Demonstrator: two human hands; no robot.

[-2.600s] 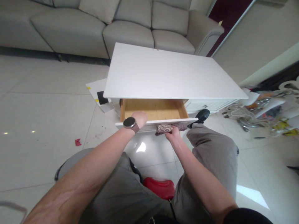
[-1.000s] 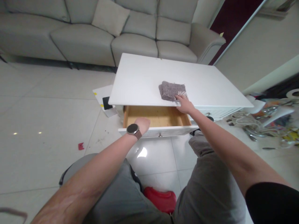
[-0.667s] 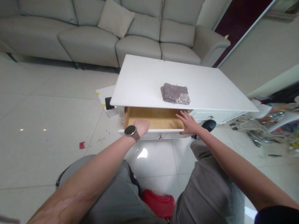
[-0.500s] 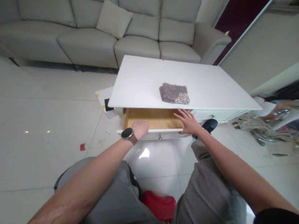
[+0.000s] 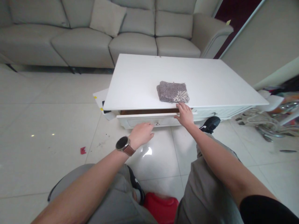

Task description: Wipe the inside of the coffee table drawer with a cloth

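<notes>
A white drawer (image 5: 130, 120) with a small metal knob (image 5: 157, 123) stands slightly pulled out from the white coffee table (image 5: 205, 81); a narrow strip of its brown inside shows. My left hand (image 5: 141, 135), with a watch (image 5: 122, 143) at its wrist, is in front of the drawer face near the knob. It holds nothing, and its fingers are loosely stretched. At the drawer's right end is my right hand (image 5: 185, 115), fingers apart, fingertips at the table edge and thumb by the drawer front. Just beyond those fingertips lies a folded grey-brown cloth (image 5: 171, 91) with a pale pattern.
Behind the table runs a grey sofa (image 5: 133, 46) with a cushion (image 5: 107, 17). White boards (image 5: 99, 96) stick out at the table's left. A red stool (image 5: 161, 208) is between my legs. Cables (image 5: 257, 121) and clutter lie at the right. A red scrap (image 5: 83, 150) is on the floor.
The drawer has slid inward, from wide open to a narrow gap. My left hand has come off its front edge and lower; my right hand has moved forward to the table edge.
</notes>
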